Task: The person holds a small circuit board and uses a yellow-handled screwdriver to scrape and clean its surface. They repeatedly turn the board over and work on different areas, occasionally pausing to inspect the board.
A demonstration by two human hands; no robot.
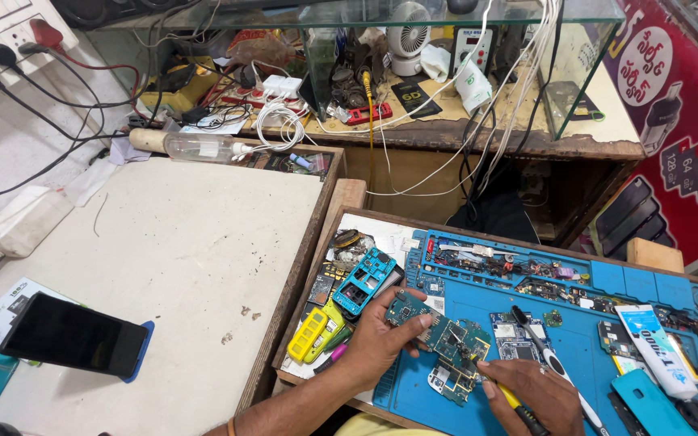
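Note:
My left hand (381, 339) holds a small green circuit board (438, 327) by its edge, pressing it on the blue work mat (575, 355). My right hand (539, 396) grips a yellow-handled tool (515, 401) whose tip points at the board. More bare circuit boards (515, 339) lie beside it on the mat. A blue phone frame (363, 280) and a yellow phone housing (310, 333) lie just left of my left hand.
A white tube (658, 352) and a turquoise phone cover (646, 404) lie at the right of the mat. A black phone (74, 335) rests on the white table (171, 242) at left. Cables, a clear bottle (203, 147) and a glass counter (446, 16) fill the back.

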